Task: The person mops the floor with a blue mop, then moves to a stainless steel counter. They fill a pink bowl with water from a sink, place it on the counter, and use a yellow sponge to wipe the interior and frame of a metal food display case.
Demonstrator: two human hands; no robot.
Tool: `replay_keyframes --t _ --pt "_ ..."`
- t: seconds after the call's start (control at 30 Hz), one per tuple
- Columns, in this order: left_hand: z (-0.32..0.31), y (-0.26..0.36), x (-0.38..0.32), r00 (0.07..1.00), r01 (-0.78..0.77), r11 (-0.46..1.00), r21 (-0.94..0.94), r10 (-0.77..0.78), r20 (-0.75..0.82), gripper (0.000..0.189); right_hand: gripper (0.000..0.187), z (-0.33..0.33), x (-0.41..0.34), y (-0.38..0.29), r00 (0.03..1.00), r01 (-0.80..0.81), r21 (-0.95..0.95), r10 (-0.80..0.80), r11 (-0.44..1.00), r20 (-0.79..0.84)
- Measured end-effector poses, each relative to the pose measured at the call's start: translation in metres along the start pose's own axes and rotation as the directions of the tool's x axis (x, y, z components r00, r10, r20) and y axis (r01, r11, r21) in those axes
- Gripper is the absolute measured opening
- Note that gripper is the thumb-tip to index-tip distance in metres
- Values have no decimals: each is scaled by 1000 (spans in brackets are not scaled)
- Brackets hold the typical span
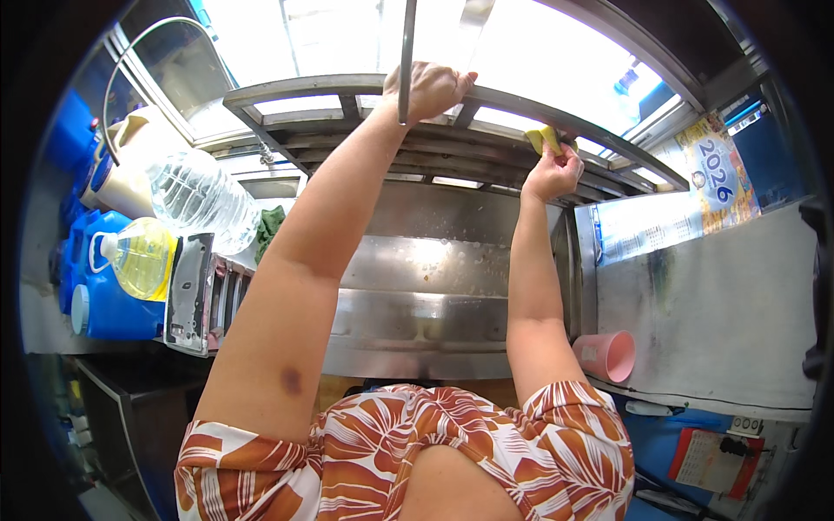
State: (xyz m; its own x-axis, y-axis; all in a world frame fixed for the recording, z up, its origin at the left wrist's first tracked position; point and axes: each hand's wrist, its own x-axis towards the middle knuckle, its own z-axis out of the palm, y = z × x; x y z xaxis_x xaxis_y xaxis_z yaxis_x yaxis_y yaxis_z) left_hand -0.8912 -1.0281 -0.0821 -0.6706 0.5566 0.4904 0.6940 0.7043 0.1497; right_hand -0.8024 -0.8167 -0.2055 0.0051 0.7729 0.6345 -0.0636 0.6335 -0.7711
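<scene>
A slatted metal rack point(293, 86) stands tilted across the far side in front of me. My left hand point(430, 91) is closed over its top rail, left of the rack's middle. Pinched in the fingers of my right hand point(554, 176) is a yellow sponge point(542, 138), held against the rack's right part. Some of the sponge is hidden behind the rail and fingers. Below the rack lies a stepped stainless steel surface point(417, 264) with white suds and drops on it. A thin metal rod point(406, 58) hangs in front of my left wrist.
At left stand a large clear plastic bottle point(202, 195), a jug of yellow liquid point(143, 260), blue jerrycans point(124, 312) and a green cloth point(268, 231). A pink plastic cup point(606, 355) lies at right, below a wall calendar point(723, 176). A bright window is behind the rack.
</scene>
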Motion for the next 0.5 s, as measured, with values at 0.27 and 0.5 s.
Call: replay_keyframes --t 0.27,0.5 --pt "-10 4 2 989 52 999 -9 -50 138 58 26 -7 9 10 997 -19 179 6 984 72" --pt "-11 3 5 992 38 999 -15 -36 118 58 20 -13 -27 -24 935 316 -54 -302 947 186"
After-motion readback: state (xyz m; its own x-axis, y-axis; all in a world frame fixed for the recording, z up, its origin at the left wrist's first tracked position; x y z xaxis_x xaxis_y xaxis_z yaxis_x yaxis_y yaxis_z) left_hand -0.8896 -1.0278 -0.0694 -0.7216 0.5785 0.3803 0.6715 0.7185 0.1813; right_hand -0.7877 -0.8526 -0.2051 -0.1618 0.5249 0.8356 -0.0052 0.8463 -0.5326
